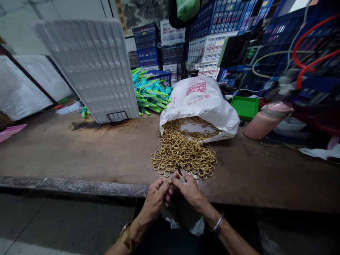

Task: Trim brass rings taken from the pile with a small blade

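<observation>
Just over the table's front edge, my left hand (158, 193) pinches a small gold ring (170, 184) between thumb and fingertips. My right hand (190, 189) is close beside it, its fingertips nearly meeting the ring. A small knife-like tool (181, 176) with a dark end and a pale grey part sticks up from the right fingers. Most of the tool's lower part is hidden. Right beyond both hands lies a heap of gold rings (183, 152), which spills from the open mouth of a white sack (204, 101) with red print.
A ribbed grey-white panel (87, 67) stands at the left in a black wire stand (118, 116). Behind it are green and turquoise plastic pieces (151, 92). A pink bottle (267, 120) and a green tray (244, 108) stand right of the sack. Stacked crates (204, 47) fill the back.
</observation>
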Available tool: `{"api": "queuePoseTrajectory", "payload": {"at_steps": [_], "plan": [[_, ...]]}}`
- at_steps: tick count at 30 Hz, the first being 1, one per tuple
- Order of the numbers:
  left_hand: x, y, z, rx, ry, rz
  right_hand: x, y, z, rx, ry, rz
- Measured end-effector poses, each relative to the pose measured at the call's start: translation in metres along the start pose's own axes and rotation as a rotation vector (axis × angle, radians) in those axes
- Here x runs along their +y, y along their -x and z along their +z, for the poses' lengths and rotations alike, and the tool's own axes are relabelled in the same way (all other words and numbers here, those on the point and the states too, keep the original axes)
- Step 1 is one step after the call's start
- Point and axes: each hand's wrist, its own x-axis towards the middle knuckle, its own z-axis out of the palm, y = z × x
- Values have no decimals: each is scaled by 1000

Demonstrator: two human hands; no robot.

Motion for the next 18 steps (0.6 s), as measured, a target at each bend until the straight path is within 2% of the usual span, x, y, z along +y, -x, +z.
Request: {"api": "queuePoseTrajectory", "payload": {"at_steps": [5, 7, 11, 14, 18], "plan": [[-3, 0, -1, -27, 95, -39, -5, 2, 0, -47, 30, -17], [-2, 1, 0, -15, 102, -48, -3, 2, 0, -24, 65, -2], [2, 1, 2, 21, 101, -14, 8, 5, -2, 44, 347, -87], [2, -1, 2, 33, 93, 17, 16, 10, -2, -20, 557, -183], [2, -1, 1, 46, 63, 26, 23, 14, 3, -47, 703, -214]]}}
